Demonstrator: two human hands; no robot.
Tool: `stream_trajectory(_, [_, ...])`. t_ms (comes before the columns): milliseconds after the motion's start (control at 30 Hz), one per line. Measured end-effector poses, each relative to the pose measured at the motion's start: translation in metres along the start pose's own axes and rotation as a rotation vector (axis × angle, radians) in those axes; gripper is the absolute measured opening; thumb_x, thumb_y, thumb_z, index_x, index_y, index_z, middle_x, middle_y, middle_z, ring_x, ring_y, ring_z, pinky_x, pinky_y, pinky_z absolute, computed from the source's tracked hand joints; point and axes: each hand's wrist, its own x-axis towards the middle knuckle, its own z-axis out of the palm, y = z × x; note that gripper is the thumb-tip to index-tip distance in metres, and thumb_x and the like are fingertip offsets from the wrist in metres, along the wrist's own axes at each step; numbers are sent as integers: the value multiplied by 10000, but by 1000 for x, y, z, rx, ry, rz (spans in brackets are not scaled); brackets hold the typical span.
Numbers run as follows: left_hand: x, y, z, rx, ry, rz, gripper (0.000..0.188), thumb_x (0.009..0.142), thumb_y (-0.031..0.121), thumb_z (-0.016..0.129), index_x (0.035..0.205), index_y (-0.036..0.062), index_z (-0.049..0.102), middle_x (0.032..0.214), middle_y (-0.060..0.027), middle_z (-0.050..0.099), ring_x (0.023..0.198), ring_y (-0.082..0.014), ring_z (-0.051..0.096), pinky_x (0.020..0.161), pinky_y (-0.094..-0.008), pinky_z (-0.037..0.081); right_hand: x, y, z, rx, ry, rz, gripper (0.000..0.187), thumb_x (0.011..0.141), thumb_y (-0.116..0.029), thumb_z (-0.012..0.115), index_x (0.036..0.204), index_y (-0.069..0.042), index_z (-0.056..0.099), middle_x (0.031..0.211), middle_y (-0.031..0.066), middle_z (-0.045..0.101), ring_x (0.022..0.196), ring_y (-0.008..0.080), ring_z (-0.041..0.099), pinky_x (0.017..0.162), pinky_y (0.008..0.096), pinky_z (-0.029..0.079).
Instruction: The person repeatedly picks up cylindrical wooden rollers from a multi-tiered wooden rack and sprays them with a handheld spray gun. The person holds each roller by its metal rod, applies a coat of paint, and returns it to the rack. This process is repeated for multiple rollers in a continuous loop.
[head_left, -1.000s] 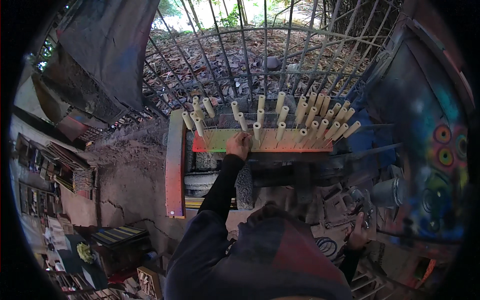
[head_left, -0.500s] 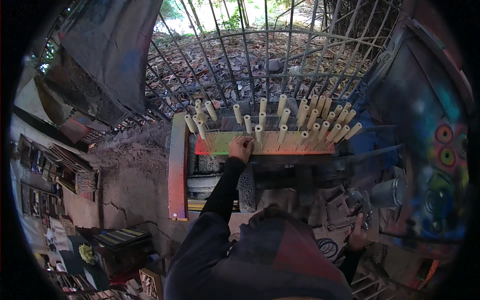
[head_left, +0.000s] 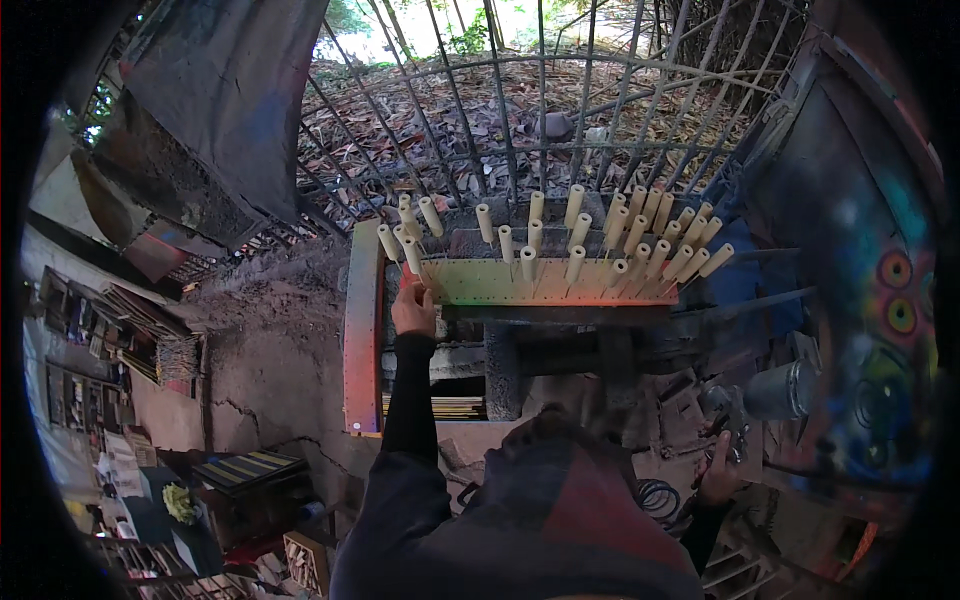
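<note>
A long board (head_left: 500,285), painted red, yellow-green and orange and dotted with small holes, lies across a block support. Pale hollow tubes (head_left: 575,263) stand on thin sticks along it, several leaning right. My left hand (head_left: 414,310) is at the board's left end, just below a pale tube (head_left: 412,255); its fingers are bent together, and what they pinch is hidden. At the lower right, my right hand (head_left: 718,472) is closed round what looks like a spray gun (head_left: 728,412) with a grey metal cup (head_left: 780,390); one finger points up along it.
Another holed board (head_left: 363,340), orange to red, stands lengthwise left of the tubes. Behind is a metal bar fence (head_left: 510,120) with dry leaves beyond. A paint-spattered panel (head_left: 885,330) rises on the right. A striped stack (head_left: 245,472) sits at the lower left.
My left hand has moved left along the board, from its middle-left to its left end. My right hand stays at the spray gun. The view has shifted slightly.
</note>
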Motion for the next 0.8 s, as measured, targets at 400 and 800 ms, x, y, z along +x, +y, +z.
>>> stream_trajectory(400, [7, 25, -23, -11, 7, 94, 66, 871, 87, 554, 923, 48, 545, 781, -200, 614, 731, -415, 597, 613, -467, 462, -16, -6, -21, 57, 43, -33, 296, 954, -321, 519, 914, -38, 596, 513, -23, 410, 372, 71, 373, 346, 234, 277])
stream_trajectory(800, [-164, 310, 20, -843, -949, 227, 105, 821, -16, 590, 915, -14, 637, 755, -101, 597, 665, -164, 616, 621, -270, 468, -46, -59, -104, 63, -7, -274, 228, 933, -250, 561, 966, -26, 595, 595, -37, 480, 432, 37, 395, 410, 202, 287])
